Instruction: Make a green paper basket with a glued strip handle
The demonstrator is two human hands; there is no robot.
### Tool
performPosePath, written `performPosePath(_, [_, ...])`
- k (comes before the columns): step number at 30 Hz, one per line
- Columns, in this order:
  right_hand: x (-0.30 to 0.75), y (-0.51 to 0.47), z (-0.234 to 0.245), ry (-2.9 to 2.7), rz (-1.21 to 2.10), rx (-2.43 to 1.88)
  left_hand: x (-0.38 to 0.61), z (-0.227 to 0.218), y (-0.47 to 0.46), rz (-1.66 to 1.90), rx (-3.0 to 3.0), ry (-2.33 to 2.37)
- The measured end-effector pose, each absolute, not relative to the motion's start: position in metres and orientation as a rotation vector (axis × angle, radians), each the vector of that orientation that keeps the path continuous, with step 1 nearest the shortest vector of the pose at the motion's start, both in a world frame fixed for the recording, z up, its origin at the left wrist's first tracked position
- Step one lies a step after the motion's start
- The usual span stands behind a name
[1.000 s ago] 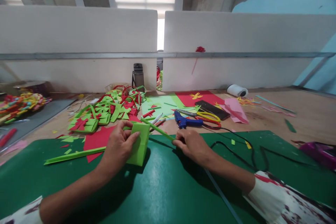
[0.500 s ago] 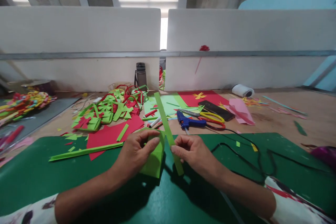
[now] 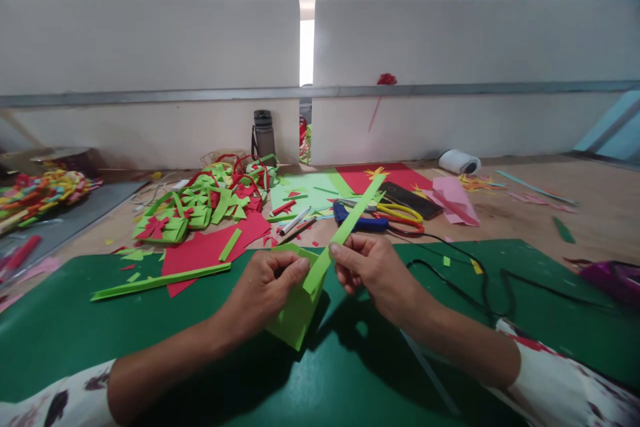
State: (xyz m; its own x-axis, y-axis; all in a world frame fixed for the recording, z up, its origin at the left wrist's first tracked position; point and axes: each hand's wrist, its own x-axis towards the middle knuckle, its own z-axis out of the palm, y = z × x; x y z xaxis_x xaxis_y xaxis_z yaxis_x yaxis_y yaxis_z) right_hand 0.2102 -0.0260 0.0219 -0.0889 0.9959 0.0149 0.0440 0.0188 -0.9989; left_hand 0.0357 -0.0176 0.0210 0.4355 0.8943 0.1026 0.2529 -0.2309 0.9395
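My left hand [image 3: 273,290] is closed on a light-green folded paper pouch [image 3: 296,319], thumb and forefinger at its upper edge. My right hand [image 3: 373,270] pinches a long light-green paper strip [image 3: 353,220] between thumb and fingers. The strip slants up to the right, and its lower end lies over the pouch's upper right side, close to my left thumb. Whether that end is stuck to the pouch, I cannot tell. Just behind my right hand lies a blue glue gun [image 3: 363,220]. Another folded green strip [image 3: 160,281] rests on the mat left of my left hand.
Under my hands spreads a dark green mat [image 3: 200,327]. Finished-looking green and red paper pouches [image 3: 200,203] are heaped at back left, near a bottle [image 3: 263,137]. Yellow-handled scissors [image 3: 400,212], a dark phone [image 3: 413,200] and red paper [image 3: 200,250] lie behind. A black cord [image 3: 480,300] loops at right.
The strip has swung from leaning left to leaning right, and its lower end now meets the pouch. The pouch has tilted in my left hand. The camera view has shifted slightly.
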Motion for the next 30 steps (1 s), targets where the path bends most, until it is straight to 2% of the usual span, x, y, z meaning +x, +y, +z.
performPosePath(10, [0.203, -0.025, 0.028, -1.394, 1.264, -1.275, 0.030, 0.020, -0.014, 0.559, 1.445, 0.933])
performPosePath(18, [0.204, -0.023, 0.024, -1.409, 1.315, -1.241, 0.031, 0.013, -0.012, 0.576, 1.075, 0.806])
performPosePath(30, [0.208, -0.025, 0.026, -1.539, 1.190, -1.234, 0.028, 0.007, -0.012, 0.550, 0.870, 0.673])
